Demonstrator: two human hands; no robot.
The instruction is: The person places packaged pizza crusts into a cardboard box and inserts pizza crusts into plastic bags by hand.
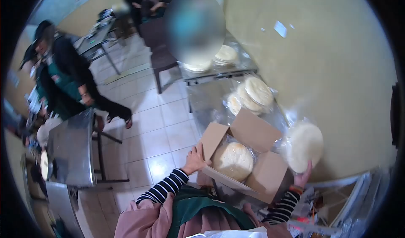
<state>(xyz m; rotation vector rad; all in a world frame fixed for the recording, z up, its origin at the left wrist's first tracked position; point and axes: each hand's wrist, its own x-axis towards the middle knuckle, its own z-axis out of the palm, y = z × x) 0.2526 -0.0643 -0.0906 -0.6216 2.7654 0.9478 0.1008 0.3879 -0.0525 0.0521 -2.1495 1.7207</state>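
Observation:
An open cardboard box (270,177) stands in front of me with its flaps spread. Inside it lies a round flatbread (233,161) in clear plastic. My left hand (195,160) grips the box at its left flap and edge, thumb along the near side. To the right of the box, my right hand (302,179) holds a clear bag of round pale flatbreads (303,147) by its lower edge; some of those fingers are hidden behind the bag. More bagged flatbreads (253,94) lie on the metal table (206,96) beyond the box.
Farther back, flatbread stacks (225,54) sit on another table by the wall. A brown chair (158,48) stands left of it. At left, people in dark clothes and green aprons (63,75) are near a metal table (71,147). A clutter-filled rack (337,204) is at lower right.

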